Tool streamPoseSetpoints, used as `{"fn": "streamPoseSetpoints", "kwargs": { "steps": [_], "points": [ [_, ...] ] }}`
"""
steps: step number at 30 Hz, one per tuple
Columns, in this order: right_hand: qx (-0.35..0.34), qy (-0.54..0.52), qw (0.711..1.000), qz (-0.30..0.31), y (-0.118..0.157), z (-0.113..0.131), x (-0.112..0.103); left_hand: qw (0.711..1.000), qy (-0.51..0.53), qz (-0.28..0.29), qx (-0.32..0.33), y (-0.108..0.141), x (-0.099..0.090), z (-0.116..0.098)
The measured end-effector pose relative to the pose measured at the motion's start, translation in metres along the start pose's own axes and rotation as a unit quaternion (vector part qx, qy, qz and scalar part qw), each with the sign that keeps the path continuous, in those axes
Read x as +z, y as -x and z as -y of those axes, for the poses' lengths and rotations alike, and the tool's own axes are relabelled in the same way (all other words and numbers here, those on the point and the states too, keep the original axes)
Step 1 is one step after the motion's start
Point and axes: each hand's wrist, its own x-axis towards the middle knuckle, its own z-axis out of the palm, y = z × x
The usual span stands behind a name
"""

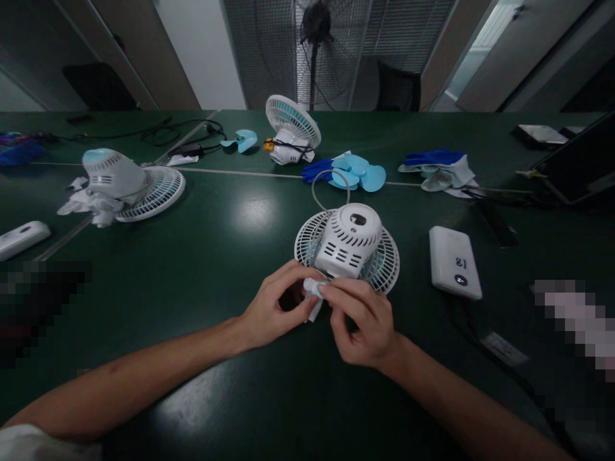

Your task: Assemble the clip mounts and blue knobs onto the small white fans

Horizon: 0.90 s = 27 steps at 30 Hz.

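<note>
A white fan (353, 234) lies grille-down on the dark green table, its vented motor housing upward and a thin loop of cable behind it. At the housing's near edge is a small white and pale-blue part (313, 287). My left hand (278, 301) pinches this part from the left, thumb and index finger around it. From the right, the fingertips of my right hand (362, 317) are closed on the same part. What lies under the fingertips is partly hidden.
Beyond the fan lie a light-blue fan blade (359, 173) and blue-white gloves (439, 166). A white box marked 81 (454, 261) sits at the right. Other fans (118, 182) stand at the left and back (291, 131). Black cables (166, 131) cross the back left.
</note>
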Motion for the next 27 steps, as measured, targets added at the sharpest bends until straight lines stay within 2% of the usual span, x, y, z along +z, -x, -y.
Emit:
{"fn": "streamPoseSetpoints", "kwargs": {
  "steps": [3,7,10,13,17,22,27],
  "points": [
    [0.005,0.007,1.000,0.011,-0.0018,-0.0003,0.0010,1.000,-0.003,-0.002,0.000,0.0000,0.0001,0.0000],
    [0.024,0.044,0.999,-0.014,-0.0056,0.0002,0.0035,1.000,0.000,0.001,-0.006,0.0007,0.0000,0.0004],
    [0.022,0.065,0.998,-0.005,-0.0062,0.0007,0.0040,1.000,0.001,-0.002,-0.003,0.0013,0.0001,0.0012],
    [0.024,0.050,0.998,0.008,-0.0042,0.0011,0.0025,1.000,0.004,-0.001,-0.004,0.0014,0.0005,0.0020],
    [0.012,0.016,1.000,-0.005,-0.0010,0.0013,-0.0004,1.000,0.008,0.003,-0.001,0.0007,0.0007,0.0020],
    [0.008,0.032,0.999,0.013,-0.0022,0.0002,0.0013,1.000,0.007,0.003,-0.006,0.0009,0.0007,0.0023],
    [0.026,0.057,0.998,-0.005,-0.0043,-0.0006,0.0045,1.000,0.006,0.002,-0.010,0.0018,0.0004,0.0029]
  ]
}}
